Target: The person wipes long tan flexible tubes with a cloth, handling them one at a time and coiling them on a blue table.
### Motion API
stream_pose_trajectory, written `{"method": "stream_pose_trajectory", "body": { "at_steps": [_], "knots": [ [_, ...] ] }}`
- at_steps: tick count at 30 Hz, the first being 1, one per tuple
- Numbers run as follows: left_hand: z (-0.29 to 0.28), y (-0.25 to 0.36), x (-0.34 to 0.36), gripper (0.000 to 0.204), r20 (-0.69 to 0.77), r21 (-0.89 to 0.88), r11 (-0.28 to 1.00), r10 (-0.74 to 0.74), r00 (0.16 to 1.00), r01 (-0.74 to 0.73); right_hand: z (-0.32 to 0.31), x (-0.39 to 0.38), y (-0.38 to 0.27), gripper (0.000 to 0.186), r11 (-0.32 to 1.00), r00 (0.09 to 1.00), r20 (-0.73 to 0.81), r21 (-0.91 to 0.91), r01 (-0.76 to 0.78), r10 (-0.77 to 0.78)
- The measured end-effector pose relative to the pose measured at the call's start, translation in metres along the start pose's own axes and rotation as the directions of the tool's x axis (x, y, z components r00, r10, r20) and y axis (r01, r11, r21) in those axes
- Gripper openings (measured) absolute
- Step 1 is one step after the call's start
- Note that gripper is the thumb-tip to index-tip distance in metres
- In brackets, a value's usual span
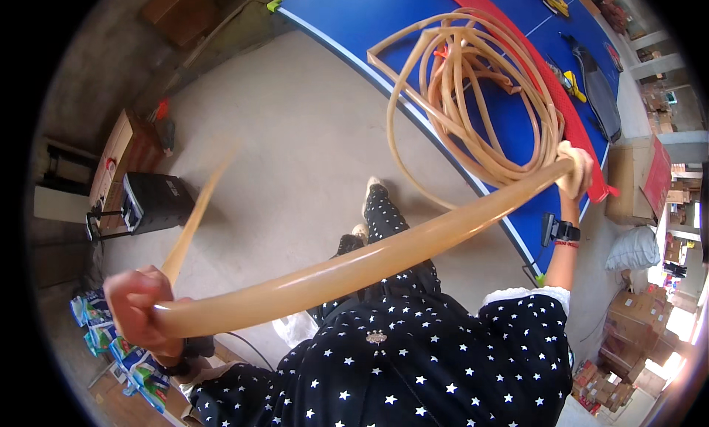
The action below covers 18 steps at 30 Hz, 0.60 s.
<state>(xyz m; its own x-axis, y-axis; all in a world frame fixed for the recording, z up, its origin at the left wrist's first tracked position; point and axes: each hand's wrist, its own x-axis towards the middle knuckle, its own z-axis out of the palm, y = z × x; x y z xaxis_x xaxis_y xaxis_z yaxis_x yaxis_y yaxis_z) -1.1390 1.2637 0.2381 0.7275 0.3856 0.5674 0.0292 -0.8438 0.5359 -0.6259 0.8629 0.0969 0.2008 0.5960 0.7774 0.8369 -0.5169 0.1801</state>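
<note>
Hose (354, 268) is spanning lower centre, my left hand (140, 305) and right hand (578, 172) clenching it, fingers folding round; floor (295, 124) is spreading upper centre, blue table (351, 17) edging upper right.

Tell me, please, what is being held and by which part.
A tan hose: the left hand grips it just before a blurred loose length, the right hand beside the coil.

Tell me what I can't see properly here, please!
Head view: where the tan hose ends past your left hand; blur.
Head view: your left palm; curled fingers and hose hide it.
Head view: the table-tennis table, far part; top edge cuts it off.
Head view: the hose coil, lower loops; upper loops cover them.
</note>
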Motion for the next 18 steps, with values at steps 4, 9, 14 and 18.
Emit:
{"method": "stream_pose_trajectory", "body": {
  "at_steps": [4,9,14,18],
  "knots": [
    [-0.004,-0.071,0.043,0.056,-0.190,-0.257,0.942,-0.267,0.945,0.215,0.030,-0.009,0.047,0.024,0.952,0.946,-0.110,0.052,-0.301,0.305],
    [0.018,-0.164,0.158,0.075,-0.006,-0.606,0.729,-0.404,0.915,0.319,0.064,-0.029,0.102,0.027,0.806,0.786,-0.176,0.156,-0.572,0.592],
    [0.132,-0.259,0.346,0.043,0.054,-0.877,0.226,-0.832,0.553,0.425,0.113,0.036,0.130,0.034,0.606,0.604,-0.059,0.024,-0.795,0.795],
    [0.197,-0.313,0.463,0.022,0.279,-0.909,0.122,-0.529,0.801,0.398,0.175,0.117,0.138,0.037,0.743,0.744,-0.042,-0.030,-0.669,0.667]
  ]
}}
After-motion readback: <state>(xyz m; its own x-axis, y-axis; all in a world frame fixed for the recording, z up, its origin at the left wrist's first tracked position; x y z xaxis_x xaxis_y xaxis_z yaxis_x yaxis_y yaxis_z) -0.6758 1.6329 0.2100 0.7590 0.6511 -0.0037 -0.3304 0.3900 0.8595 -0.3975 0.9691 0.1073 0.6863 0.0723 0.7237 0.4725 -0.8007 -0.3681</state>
